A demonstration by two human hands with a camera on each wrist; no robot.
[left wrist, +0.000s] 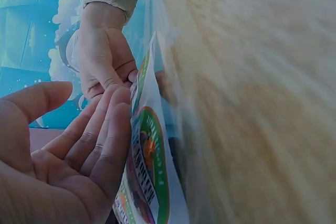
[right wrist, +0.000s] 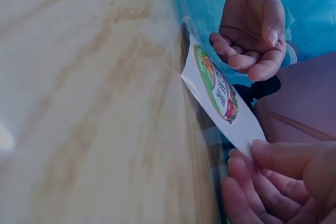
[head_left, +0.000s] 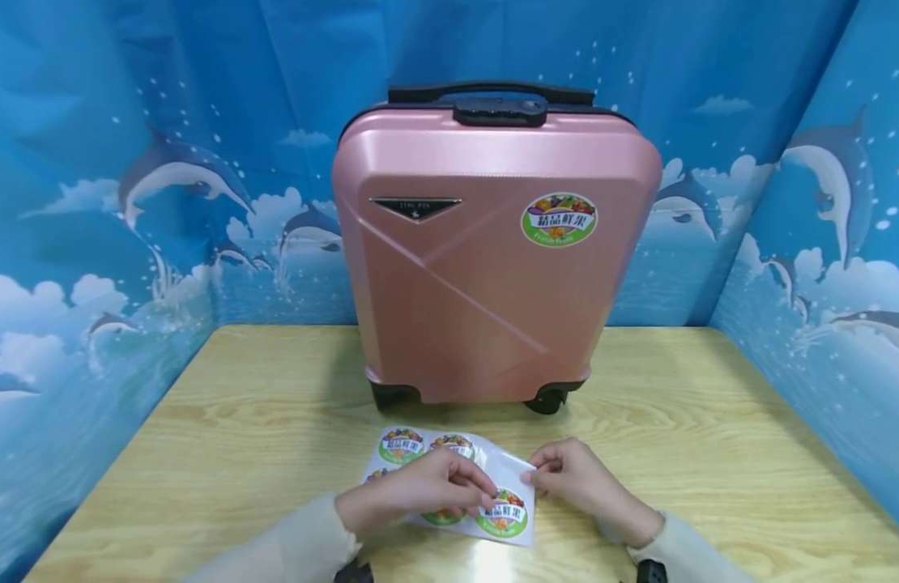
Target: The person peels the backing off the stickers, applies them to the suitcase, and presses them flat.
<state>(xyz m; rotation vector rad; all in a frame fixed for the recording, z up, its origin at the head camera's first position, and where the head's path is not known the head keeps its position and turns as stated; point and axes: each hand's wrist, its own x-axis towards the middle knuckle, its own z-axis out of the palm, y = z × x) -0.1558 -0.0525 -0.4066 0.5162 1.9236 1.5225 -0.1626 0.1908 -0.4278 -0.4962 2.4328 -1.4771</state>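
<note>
On the table lies a white sheet of round fruit stickers (head_left: 502, 468); its right part is lifted off the tabletop. My right hand (head_left: 584, 486) pinches the sheet's right edge between thumb and fingers, as the right wrist view also shows. Over the middle of the sheet is my left hand (head_left: 428, 486), its fingers fairly straight and the thumb held apart in the left wrist view. Its fingertips are right at the edge of the lower-right fruit sticker (head_left: 504, 518), and the hand covers part of the other stickers. Bare backing shows above that sticker.
A pink hard-shell suitcase (head_left: 479, 300) stands upright behind the sheet, on black wheels. One oval fruit sticker (head_left: 559, 219) is on its upper right, opposite a dark triangular badge (head_left: 416, 209). Blue dolphin-print curtains (head_left: 260, 121) enclose the wooden table (head_left: 274, 405).
</note>
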